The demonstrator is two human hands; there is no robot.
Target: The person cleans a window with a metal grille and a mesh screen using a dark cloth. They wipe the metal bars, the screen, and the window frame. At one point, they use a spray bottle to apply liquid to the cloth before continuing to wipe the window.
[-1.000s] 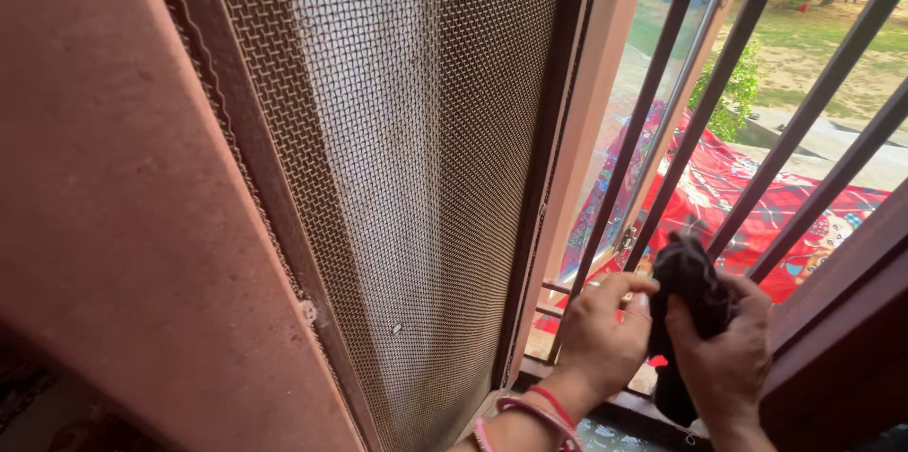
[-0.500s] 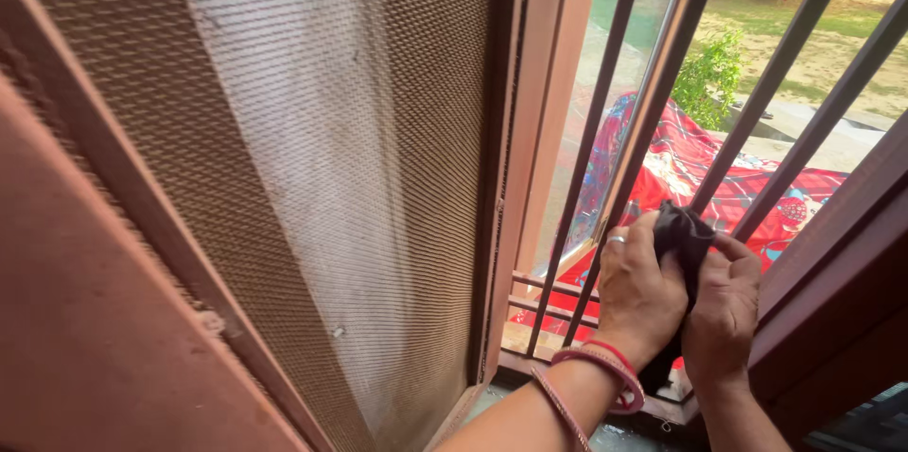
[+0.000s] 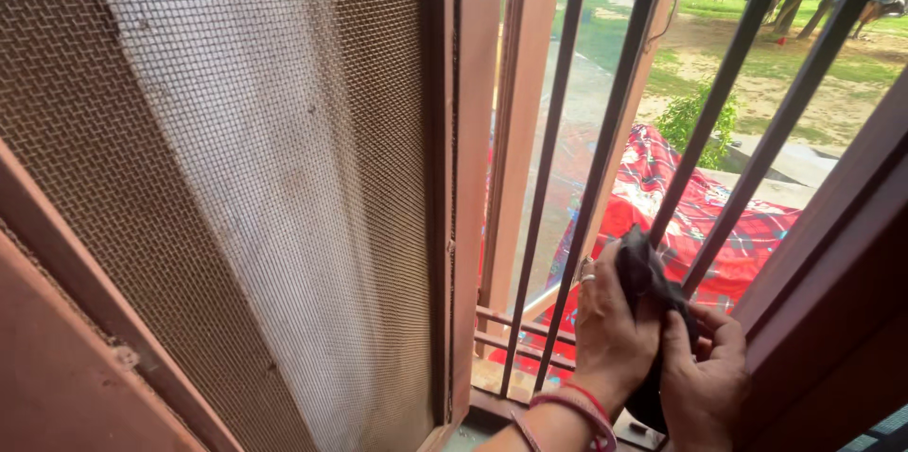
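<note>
Lower now, both hands — left (image 3: 613, 334), right (image 3: 705, 376) — grip crumpled black cloth (image 3: 645, 282), seemingly around 1 bar (image 3: 705, 135).

Tight gaps between slanted bars, with both hands crowded low at the sill.

The left hand (image 3: 610, 334) and right hand (image 3: 705, 381) press together on a dark cloth (image 3: 648, 291) against 1 of the window bars (image 3: 605, 168), filling the gap there. Higher up, narrow slots between the 4 bars stay open to the outside. The mesh screen (image 3: 274, 178) closes off the whole left side, its wooden frame (image 3: 473, 178) standing just beside the bars. The dark frame edge (image 3: 832, 291) hems in the right hand closely.
</note>
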